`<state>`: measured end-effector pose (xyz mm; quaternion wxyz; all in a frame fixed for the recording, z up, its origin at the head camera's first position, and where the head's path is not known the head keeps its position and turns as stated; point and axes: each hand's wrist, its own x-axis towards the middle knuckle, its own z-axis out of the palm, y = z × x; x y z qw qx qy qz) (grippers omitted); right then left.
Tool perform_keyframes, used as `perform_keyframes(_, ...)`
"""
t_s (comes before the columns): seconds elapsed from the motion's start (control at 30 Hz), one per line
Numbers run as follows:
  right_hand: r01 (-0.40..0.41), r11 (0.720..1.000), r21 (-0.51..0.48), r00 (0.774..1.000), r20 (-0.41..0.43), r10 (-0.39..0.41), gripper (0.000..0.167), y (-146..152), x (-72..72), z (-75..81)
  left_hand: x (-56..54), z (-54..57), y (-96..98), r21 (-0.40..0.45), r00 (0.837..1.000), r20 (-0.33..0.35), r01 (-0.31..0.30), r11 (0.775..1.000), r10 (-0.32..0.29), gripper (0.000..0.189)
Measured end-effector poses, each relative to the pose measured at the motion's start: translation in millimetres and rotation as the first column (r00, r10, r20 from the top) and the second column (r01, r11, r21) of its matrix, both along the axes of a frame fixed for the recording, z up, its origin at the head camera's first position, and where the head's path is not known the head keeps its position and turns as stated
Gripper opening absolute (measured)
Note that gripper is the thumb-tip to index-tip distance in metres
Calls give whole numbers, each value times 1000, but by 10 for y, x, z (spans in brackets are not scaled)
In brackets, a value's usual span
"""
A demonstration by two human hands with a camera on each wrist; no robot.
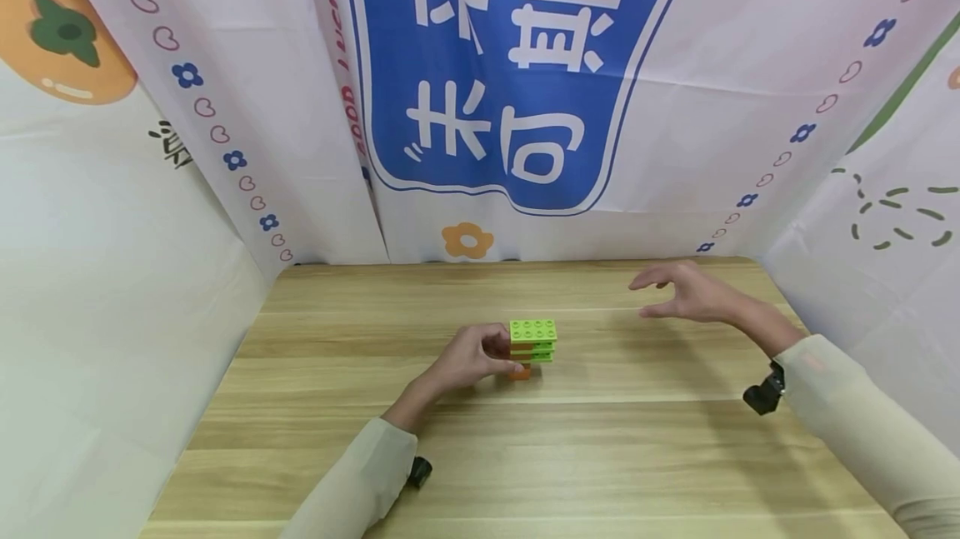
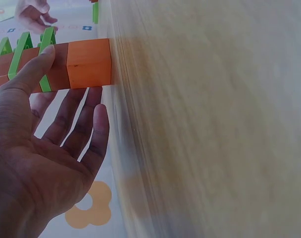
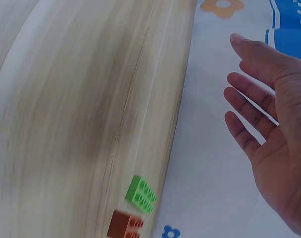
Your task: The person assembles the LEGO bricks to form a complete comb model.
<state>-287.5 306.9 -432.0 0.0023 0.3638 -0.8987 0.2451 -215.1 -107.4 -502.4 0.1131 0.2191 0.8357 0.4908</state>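
A stack of toy building blocks (image 1: 533, 331) rises near the middle of the wooden table, with thin bright green plates between orange-brown blocks and an orange block (image 2: 90, 62) at its base. My left hand (image 1: 474, 356) holds it from the left side, the thumb (image 2: 34, 69) lying along the near face and the fingers reaching behind. The plates stick out to the right past the orange blocks. Off to the right, my right hand (image 1: 693, 292) hovers with nothing in it, its fingers loosely bent and spread from the thumb.
In the right wrist view a loose green block (image 3: 140, 194) lies beside a reddish-brown block (image 3: 124, 225) close to the table edge. White printed cloth (image 1: 675, 147) with a blue panel hangs behind the table (image 1: 360, 472) and along its sides.
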Motion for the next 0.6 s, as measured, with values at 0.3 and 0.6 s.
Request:
perform_keyframes(0.3,97,994,45,993,69,-100,37,300,-15,-39,-12,-4,-12,-8,1000,7,3,1000,-3,25)
perform_keyframes(0.6,212,974,82,965,139,-222,39,599,-68,-134,-25,13,-15,-13,1000,16,11,1000,-10,27)
